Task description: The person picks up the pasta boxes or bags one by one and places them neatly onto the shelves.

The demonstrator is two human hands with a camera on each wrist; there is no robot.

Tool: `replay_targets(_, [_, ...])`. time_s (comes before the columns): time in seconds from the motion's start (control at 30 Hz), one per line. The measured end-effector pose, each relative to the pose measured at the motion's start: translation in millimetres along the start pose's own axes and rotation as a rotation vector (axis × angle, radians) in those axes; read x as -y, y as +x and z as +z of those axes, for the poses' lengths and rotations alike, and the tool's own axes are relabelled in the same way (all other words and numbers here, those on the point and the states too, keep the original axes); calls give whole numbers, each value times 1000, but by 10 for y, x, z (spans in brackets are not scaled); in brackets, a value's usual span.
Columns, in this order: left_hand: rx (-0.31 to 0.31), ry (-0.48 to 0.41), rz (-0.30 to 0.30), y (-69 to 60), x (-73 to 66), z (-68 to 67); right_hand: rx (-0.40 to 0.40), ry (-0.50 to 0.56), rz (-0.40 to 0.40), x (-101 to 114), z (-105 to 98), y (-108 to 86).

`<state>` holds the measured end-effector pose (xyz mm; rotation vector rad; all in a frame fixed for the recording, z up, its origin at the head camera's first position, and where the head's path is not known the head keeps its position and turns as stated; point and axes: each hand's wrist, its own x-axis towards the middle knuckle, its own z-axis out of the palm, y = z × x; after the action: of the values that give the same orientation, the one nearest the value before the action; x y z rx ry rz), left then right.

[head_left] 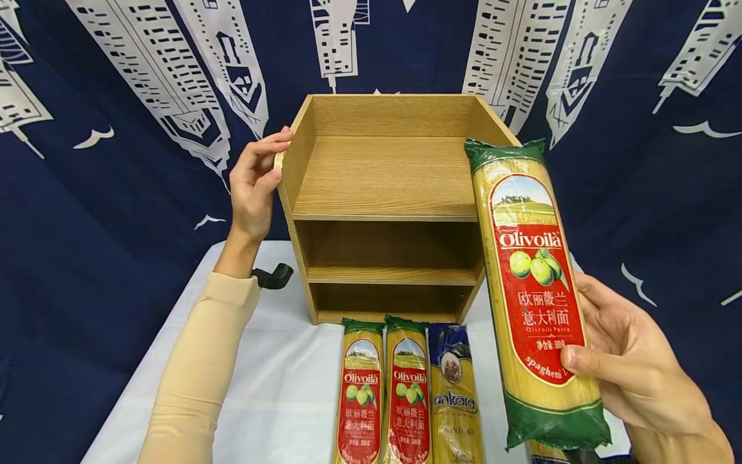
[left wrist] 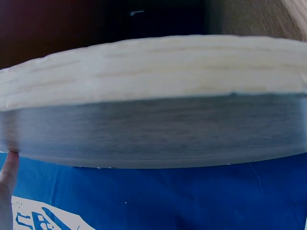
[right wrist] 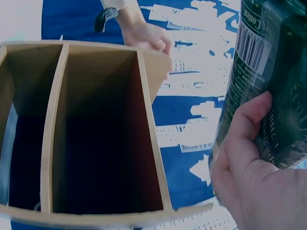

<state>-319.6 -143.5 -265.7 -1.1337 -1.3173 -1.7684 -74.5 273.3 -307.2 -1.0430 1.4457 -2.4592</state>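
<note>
My left hand (head_left: 253, 183) holds the left side panel of a small wooden shelf (head_left: 388, 174), fingers near its upper edge and thumb at its front edge. In the left wrist view, one fingertip (left wrist: 9, 167) touches the panel's outer face. My right hand (head_left: 643, 361) grips a pack of spaghetti (head_left: 539, 290) by its lower right side, thumb across the red Olivoilà label. This pack is raised, tilted slightly, and covers part of the shelf's right side. From the right wrist view, the fingers (right wrist: 244, 129) press the pack's dark green back.
Two more Olivoilà spaghetti packs (head_left: 361, 393) (head_left: 409, 393) and a blue-topped Ankara pasta pack (head_left: 456, 399) lie side by side before the shelf on a white-covered table (head_left: 272, 367). Another pack shows partly below the right hand. A navy printed cloth (head_left: 406, 58) hangs behind.
</note>
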Motion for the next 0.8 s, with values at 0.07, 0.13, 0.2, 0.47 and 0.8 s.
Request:
replay_targets(0.07, [2,-2,-1,3,1,-2,7,2,20,-4,-3,61])
replay_targets(0.13, [0,-5,-4,7,2,1,6,-6,33,-13,-5,116])
replay_targets(0.2, [-1,-7,-6,9,4,2,1,2,47,-31,-9,165])
replay_targets(0.47, [-1,10,4,6,11,-9,-30,-1,93,-144,-50,274])
replay_targets(0.8, [4,21,-1,1,29,-19,-96,14,139,-260,-135,362])
